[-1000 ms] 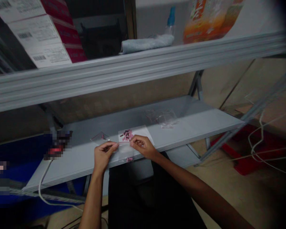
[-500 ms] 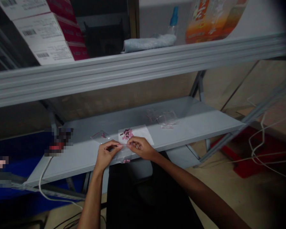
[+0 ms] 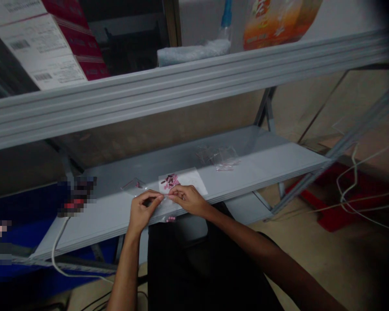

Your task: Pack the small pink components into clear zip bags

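Observation:
My left hand (image 3: pixel 144 208) and my right hand (image 3: pixel 189 199) pinch the top edge of a small clear plastic bag (image 3: pixel 169 211) at the shelf's front edge. Pink pieces (image 3: pixel 170 219) lie at the bottom of that bag. Just beyond my fingers, a white sheet (image 3: pixel 194 179) carries a loose pile of pink and dark pieces (image 3: pixel 170 180). Left of it rests another clear bag (image 3: pixel 132 184) with a few small pieces inside. Farther back, several clear bags (image 3: pixel 222 157) lie in a heap.
The grey lower shelf (image 3: pixel 262 151) sits under a thick upper shelf edge (image 3: pixel 181 71). Above are stacked white and magenta boxes (image 3: pixel 58 65), a blue-capped spray bottle (image 3: pixel 226 21) and an orange package (image 3: pixel 275 23). A white cable (image 3: pixel 55 255) hangs at the left.
My right hand has slid left along the bag's top edge, so my fingertips are closer together. The whole view has shifted slightly.

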Demonstrator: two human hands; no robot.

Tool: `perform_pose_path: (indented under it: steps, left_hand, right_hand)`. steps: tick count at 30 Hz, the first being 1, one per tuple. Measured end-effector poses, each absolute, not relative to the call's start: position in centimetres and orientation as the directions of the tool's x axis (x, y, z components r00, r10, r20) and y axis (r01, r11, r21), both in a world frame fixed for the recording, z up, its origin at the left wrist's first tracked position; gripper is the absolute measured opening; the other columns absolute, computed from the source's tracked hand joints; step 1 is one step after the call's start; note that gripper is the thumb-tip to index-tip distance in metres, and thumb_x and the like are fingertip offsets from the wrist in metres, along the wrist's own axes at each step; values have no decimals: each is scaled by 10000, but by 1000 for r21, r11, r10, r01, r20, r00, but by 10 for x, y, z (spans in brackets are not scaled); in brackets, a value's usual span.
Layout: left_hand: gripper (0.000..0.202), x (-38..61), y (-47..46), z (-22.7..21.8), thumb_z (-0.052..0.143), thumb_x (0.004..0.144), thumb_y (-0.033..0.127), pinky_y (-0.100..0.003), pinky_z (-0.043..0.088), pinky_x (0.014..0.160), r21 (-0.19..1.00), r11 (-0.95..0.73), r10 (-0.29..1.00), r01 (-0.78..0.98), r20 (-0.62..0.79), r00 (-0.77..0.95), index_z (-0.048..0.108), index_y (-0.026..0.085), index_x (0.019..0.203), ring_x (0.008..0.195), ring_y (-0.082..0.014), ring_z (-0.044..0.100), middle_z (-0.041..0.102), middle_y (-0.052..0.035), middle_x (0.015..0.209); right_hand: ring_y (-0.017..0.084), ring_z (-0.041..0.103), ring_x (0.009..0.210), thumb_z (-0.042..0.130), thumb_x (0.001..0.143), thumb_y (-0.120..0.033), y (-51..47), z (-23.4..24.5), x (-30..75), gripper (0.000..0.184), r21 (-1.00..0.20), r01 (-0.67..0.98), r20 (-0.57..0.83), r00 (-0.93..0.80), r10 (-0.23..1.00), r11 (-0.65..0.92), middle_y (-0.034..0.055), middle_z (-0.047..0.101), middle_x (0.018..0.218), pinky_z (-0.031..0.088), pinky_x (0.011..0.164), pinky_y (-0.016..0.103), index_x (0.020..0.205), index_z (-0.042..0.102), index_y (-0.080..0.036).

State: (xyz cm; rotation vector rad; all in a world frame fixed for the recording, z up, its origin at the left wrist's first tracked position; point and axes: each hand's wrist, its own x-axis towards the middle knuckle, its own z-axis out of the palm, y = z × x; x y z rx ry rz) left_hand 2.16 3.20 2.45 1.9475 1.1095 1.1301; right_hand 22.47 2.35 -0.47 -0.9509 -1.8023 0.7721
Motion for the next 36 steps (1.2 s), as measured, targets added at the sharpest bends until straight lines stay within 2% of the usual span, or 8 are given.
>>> perform_pose_path:
  steps: [2, 8, 14, 20, 26, 32, 34, 36]
  left_hand:
    - [167, 20, 32, 25, 701, 820, 343, -274, 474, 693, 832, -430, 898, 351, 354, 260, 722, 178, 819, 722, -163, 628, 708, -40, 789]
    - [163, 23, 32, 24, 711, 810, 339, -285, 478, 722, 825, -431, 877, 365, 289, 384, 719, 182, 852, 764, -175, 634, 715, -47, 825]
    - [173, 25, 31, 23, 701, 817, 345, -272, 473, 701, 823, -424, 890, 379, 299, 345, 710, 174, 842, 747, -171, 629, 713, -45, 819]
    - [173, 24, 30, 24, 671, 844, 343, -283, 477, 748, 814, -453, 859, 362, 291, 421, 711, 177, 876, 805, -183, 633, 713, -53, 855]
    - [191, 20, 32, 19, 704, 811, 360, -255, 457, 660, 837, -402, 912, 371, 330, 244, 712, 174, 852, 711, -158, 608, 705, -41, 809]
    - [175, 21, 29, 23, 744, 772, 336, -248, 468, 659, 829, -430, 892, 358, 330, 309, 709, 167, 795, 712, -152, 615, 697, -36, 780]
    - [180, 19, 29, 23, 750, 763, 336, -242, 466, 636, 838, -423, 897, 345, 333, 292, 707, 161, 770, 686, -146, 612, 693, -33, 754]
    - [192, 16, 31, 24, 760, 746, 339, -241, 464, 606, 868, -380, 924, 321, 337, 183, 708, 154, 743, 638, -143, 608, 687, -26, 700]
  right_hand:
    - [112, 577, 631, 571, 928, -297, 22, -5, 225, 170, -817, 282, 429, -283, 858, 502, 3, 670, 740, 387, 602, 204, 919, 679, -166]
    - [97, 546, 591, 562, 932, -291, 18, -4, 229, 188, -777, 322, 438, -341, 832, 541, -13, 659, 691, 362, 575, 200, 872, 694, -172]
    - [102, 544, 620, 578, 919, -305, 16, -2, 226, 171, -748, 396, 436, -312, 844, 533, -5, 664, 734, 366, 603, 211, 939, 697, -183]
    - [106, 534, 670, 571, 917, -271, 16, 4, 226, 141, -726, 349, 494, -336, 802, 593, -3, 640, 796, 375, 632, 215, 892, 679, -185]
    - [87, 413, 532, 589, 904, -300, 17, -2, 232, 174, -811, 277, 451, -266, 852, 516, -46, 495, 607, 302, 523, 207, 832, 663, -159]
    - [94, 460, 576, 599, 904, -327, 13, -2, 232, 244, -802, 230, 491, -274, 827, 552, -13, 565, 664, 337, 545, 211, 754, 670, -149]
    - [108, 511, 606, 583, 918, -340, 15, 1, 233, 251, -797, 239, 490, -281, 825, 555, 8, 622, 701, 378, 569, 218, 808, 698, -147]
    - [143, 594, 725, 547, 943, -337, 20, 5, 241, 251, -772, 257, 523, -263, 811, 581, 49, 695, 837, 450, 655, 247, 921, 717, -153]
